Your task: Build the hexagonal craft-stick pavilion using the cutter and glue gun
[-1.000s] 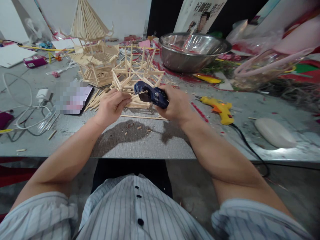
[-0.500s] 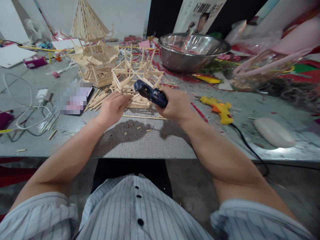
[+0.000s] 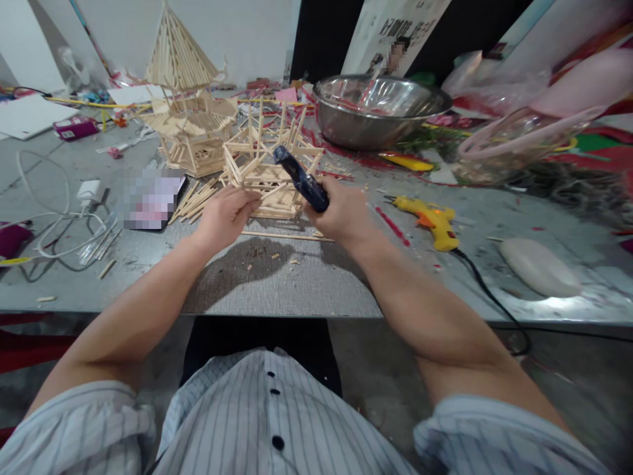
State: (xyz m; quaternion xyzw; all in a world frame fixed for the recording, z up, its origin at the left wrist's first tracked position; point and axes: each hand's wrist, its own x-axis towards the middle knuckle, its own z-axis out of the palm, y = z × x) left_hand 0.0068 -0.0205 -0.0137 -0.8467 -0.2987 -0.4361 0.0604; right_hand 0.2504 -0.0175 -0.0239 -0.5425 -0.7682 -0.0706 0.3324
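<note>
In front of me stands an open frame of thin wooden sticks [image 3: 277, 173], with several upright posts. At its left front corner is my left hand [image 3: 226, 212], its fingers closed on a wooden stick [image 3: 273, 192] low in the frame. My right hand [image 3: 341, 208], at the right front, is wrapped round a dark blue tool [image 3: 301, 178] with a worn surface. The tool slants up and left over the frame; its kind is unclear, and my fingers hide part of it. Behind on the left rises a stick pagoda [image 3: 185, 125] with a pointed roof.
Loose sticks [image 3: 195, 199] and a phone [image 3: 153, 201] lie left of the frame. To the right are a yellow glue gun [image 3: 430, 221] with a black cord and a pale rounded object [image 3: 539, 266]. A metal bowl [image 3: 380, 122] stands behind. White cables [image 3: 62, 198] curl far left.
The dark blue tool has turned in my right hand, its upper end now more upright and slightly right. My left hand stays at the frame's corner. The view has shifted slightly.
</note>
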